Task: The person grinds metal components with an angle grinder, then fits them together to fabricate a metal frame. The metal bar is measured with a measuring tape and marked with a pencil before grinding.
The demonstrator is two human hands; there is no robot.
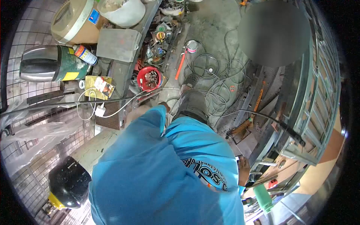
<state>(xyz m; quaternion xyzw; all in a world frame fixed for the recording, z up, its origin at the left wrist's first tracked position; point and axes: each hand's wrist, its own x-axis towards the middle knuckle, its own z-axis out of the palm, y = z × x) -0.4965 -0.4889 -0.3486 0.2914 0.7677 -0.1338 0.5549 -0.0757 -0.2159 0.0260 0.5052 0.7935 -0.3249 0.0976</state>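
Left hand (137, 112): pushed out past the blue sleeve to the edge of the tabletop (112, 71). It is blurred, so I cannot tell whether the fingers are spread or closed.
Thin rod (67, 102): lies across the tabletop's near edge and runs right up to the left hand. Whether the hand grips it or only touches it is not clear.
White cable (122, 107): loops from the white charger (100, 111) towards the same hand and crosses the rod just beside it.
Right hand (243, 170): low at the person's side, half hidden behind the blue shirt. Its grip cannot be made out.
Metal gate (318, 93): stands tilted on the right, and its lower frame is near the right hand.
Black cable (262, 117): arcs over the floor and ends at the gate's frame.
Red bowl (149, 78): full of small parts, on the tabletop's end just beyond the left hand.
Green flask (50, 63): lies on its side at the far left, with a spray can (85, 54) beside it.
Floor (213, 26): has coiled wires (210, 69), an orange-handled hammer (180, 64) and a pink tape roll (192, 46).
Black helmet (69, 182): sits low on the left, well apart from both hands.
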